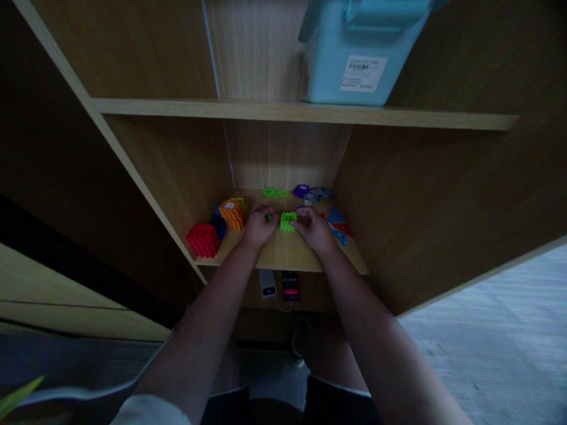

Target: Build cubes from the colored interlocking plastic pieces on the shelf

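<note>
You are indoors at a wooden storage unit [443, 195], though whether the room belongs to a home, a playroom or an office you cannot tell. Its middle shelf [283, 255] suggests a place with playthings: you have a small green lattice block [287, 225] near that shelf's middle, red [202, 241] and orange stacks [231, 216] at its left end, and flat blue and red pieces [339, 227] toward its right. Above the middle shelf is a light-blue bin [323, 74] with a barcode label [364, 74]; below it lies a phone [290, 286] with a lit screen, and beyond its right side, grey floor [496, 348].
</note>
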Demonstrator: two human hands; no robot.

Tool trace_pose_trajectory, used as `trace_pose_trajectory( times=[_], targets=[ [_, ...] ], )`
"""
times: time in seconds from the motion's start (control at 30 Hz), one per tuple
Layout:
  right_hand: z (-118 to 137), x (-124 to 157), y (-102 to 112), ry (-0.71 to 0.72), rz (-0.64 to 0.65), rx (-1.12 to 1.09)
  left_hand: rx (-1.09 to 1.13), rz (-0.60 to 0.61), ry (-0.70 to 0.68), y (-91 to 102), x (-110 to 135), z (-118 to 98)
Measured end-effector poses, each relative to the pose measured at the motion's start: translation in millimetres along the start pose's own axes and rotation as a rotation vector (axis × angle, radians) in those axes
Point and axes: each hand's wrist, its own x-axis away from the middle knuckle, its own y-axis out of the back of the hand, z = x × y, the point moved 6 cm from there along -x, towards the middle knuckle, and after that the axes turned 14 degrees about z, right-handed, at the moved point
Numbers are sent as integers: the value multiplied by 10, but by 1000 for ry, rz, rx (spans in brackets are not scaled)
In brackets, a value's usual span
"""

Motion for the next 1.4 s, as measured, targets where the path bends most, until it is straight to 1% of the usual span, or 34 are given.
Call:
trace_pose_trajectory(
  times=[0.2,0.67,0.97,1.2,1.4],
  targets=[
    [-82,-2,3,-34,0,-3,-3,-3,14,4,-3,8],
    [-38,5,-5,-32,9,28,1,8,15,-12,-4,-2],
    [-13,5,0,-54,29,46,-42,32,57,-6,-2,-36],
    [-41,-2,-10,-31,30,30,-33,32,59,6,3,-67],
    [-10,10,-8,-33,21,42,-22,36,77,7,10,-78]
  ],
)
